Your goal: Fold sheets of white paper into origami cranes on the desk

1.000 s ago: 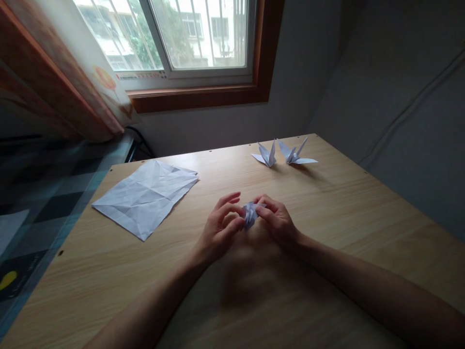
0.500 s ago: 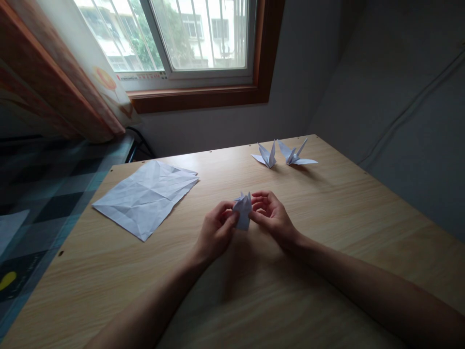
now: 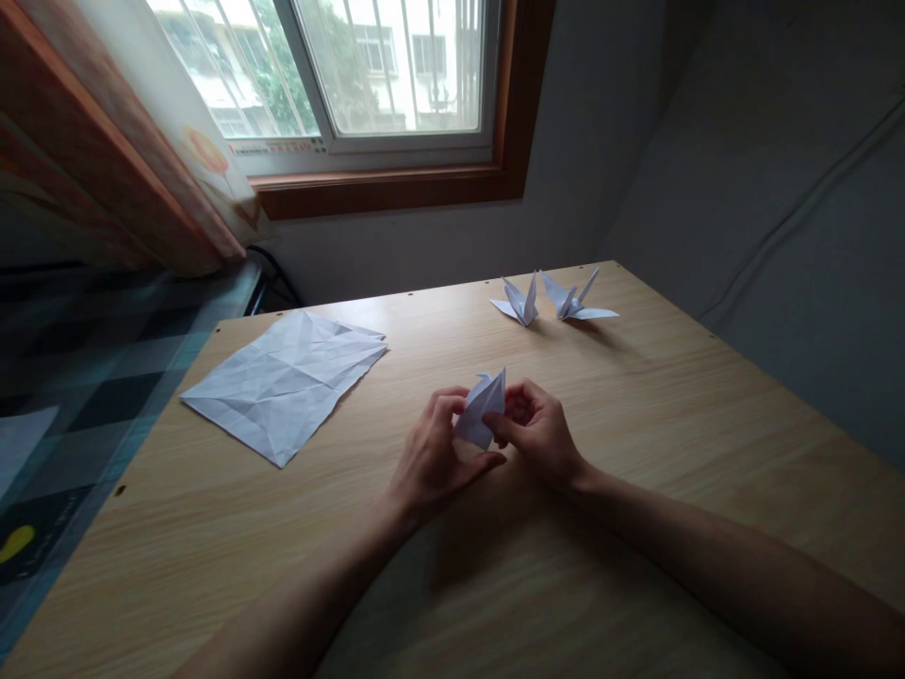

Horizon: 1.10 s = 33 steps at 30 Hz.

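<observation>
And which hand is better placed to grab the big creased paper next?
Probably the left hand: it's nearer the creased paper, and its thumb seems off the folded piece, while the right hand has its thumb on it.

Right hand [image 3: 544,438] pinching folded paper [image 3: 478,409], left hand [image 3: 435,455] alongside; two paper cranes [image 3: 523,309], flat creased paper [image 3: 279,387]

Dim interior, bright window [image 3: 403,71], soft shadows

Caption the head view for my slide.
Right hand pinching folded paper, left hand at its edge, two paper cranes beyond on the table.
</observation>
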{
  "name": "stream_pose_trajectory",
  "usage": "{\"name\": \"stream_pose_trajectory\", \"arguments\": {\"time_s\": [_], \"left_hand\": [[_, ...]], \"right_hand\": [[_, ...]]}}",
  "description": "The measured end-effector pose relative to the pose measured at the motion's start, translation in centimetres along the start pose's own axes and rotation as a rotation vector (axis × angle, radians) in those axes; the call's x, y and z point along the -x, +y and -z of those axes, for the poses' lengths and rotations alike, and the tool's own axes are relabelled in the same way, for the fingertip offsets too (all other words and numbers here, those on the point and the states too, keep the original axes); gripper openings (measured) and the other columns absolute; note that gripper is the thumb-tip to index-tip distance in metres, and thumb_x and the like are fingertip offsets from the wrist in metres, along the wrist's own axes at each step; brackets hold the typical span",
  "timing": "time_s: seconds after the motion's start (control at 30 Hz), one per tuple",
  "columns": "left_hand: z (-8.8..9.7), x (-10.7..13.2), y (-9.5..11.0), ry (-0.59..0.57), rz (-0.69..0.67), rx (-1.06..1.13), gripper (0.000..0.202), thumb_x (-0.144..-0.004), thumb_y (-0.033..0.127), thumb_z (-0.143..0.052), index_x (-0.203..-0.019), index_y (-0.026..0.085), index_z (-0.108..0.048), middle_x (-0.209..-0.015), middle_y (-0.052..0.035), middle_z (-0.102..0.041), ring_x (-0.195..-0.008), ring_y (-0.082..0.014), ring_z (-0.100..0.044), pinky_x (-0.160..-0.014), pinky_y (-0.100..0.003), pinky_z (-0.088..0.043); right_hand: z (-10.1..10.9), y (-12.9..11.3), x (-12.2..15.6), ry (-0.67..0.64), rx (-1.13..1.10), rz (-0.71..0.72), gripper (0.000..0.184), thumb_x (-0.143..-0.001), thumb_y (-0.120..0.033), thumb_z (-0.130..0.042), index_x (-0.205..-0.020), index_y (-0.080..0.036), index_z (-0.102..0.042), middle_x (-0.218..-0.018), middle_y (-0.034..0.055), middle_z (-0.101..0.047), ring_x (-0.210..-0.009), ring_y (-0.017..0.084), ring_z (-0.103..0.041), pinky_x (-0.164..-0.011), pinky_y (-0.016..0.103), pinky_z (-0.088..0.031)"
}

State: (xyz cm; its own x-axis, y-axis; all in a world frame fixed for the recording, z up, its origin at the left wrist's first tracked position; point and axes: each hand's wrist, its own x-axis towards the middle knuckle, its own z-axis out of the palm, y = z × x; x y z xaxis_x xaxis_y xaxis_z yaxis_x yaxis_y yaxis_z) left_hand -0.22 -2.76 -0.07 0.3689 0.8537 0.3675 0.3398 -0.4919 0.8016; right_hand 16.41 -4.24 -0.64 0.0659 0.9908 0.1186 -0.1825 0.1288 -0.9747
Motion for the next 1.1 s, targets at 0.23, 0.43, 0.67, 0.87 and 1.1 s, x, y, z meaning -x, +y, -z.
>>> {"name": "stream_pose_trajectory", "arguments": {"time_s": [0.23, 0.43, 0.67, 0.87, 1.1], "left_hand": [[-0.1, 0.0, 0.0, 0.009, 0.012, -0.081, 0.042, -0.065, 0.033, -0.081, -0.098, 0.022, -0.058, -0.098, -0.0054, -0.064, -0.080, -0.0196, -0.061, -0.069, -0.030, -0.048], [0.1, 0.0, -0.3, -0.116, 0.164, 0.196, 0.033, -0.074, 0.027, -0.075, -0.100, 0.020, -0.056, -0.085, -0.0028, -0.068, -0.072, -0.0160, -0.063, -0.063, -0.025, -0.048], [0.3, -0.3, -0.1, -0.088, 0.216, 0.397, 0.029, -0.074, 0.028, -0.076, -0.095, 0.017, -0.059, -0.082, -0.0032, -0.068, -0.072, -0.0163, -0.065, -0.065, -0.026, -0.051], [0.1, -0.5, -0.4, -0.003, 0.287, 0.619, 0.029, -0.071, 0.028, -0.078, -0.088, 0.017, -0.056, -0.080, -0.0023, -0.066, -0.073, -0.0151, -0.063, -0.066, -0.025, -0.049], [0.2, -0.6, -0.4, 0.172, 0.206, 0.286, 0.023, -0.070, 0.027, -0.077, -0.070, 0.018, -0.056, -0.071, 0.0018, -0.057, -0.057, -0.0093, -0.048, -0.052, -0.020, -0.036]], "right_hand": [[-0.1, 0.4, 0.4, -0.055, -0.047, 0.012, 0.036, -0.064, -0.028, -0.085, -0.084, -0.020, -0.057, -0.066, -0.0050, -0.062, -0.057, 0.012, -0.060, -0.054, 0.023, -0.051], [0.6, 0.8, -0.1, -0.191, 0.005, 0.036, 0.034, -0.063, -0.031, -0.086, -0.083, -0.020, -0.059, -0.082, -0.0002, -0.064, -0.075, 0.016, -0.063, -0.069, 0.029, -0.053], [0.8, 0.7, -0.5, -0.212, -0.033, 0.045, 0.031, -0.065, -0.032, -0.084, -0.081, -0.020, -0.060, -0.104, 0.0041, -0.063, -0.090, 0.019, -0.064, -0.078, 0.034, -0.054], [0.6, 0.7, -0.5, -0.143, -0.085, -0.004, 0.030, -0.066, -0.035, -0.082, -0.072, -0.020, -0.057, -0.068, -0.0024, -0.061, -0.063, 0.013, -0.059, -0.060, 0.025, -0.051], [0.4, 0.1, 0.5, -0.035, 0.314, 0.328, 0.012, -0.076, -0.020, -0.069, -0.075, -0.022, -0.058, -0.072, -0.0008, -0.061, -0.067, 0.014, -0.058, -0.064, 0.028, -0.049]]}}
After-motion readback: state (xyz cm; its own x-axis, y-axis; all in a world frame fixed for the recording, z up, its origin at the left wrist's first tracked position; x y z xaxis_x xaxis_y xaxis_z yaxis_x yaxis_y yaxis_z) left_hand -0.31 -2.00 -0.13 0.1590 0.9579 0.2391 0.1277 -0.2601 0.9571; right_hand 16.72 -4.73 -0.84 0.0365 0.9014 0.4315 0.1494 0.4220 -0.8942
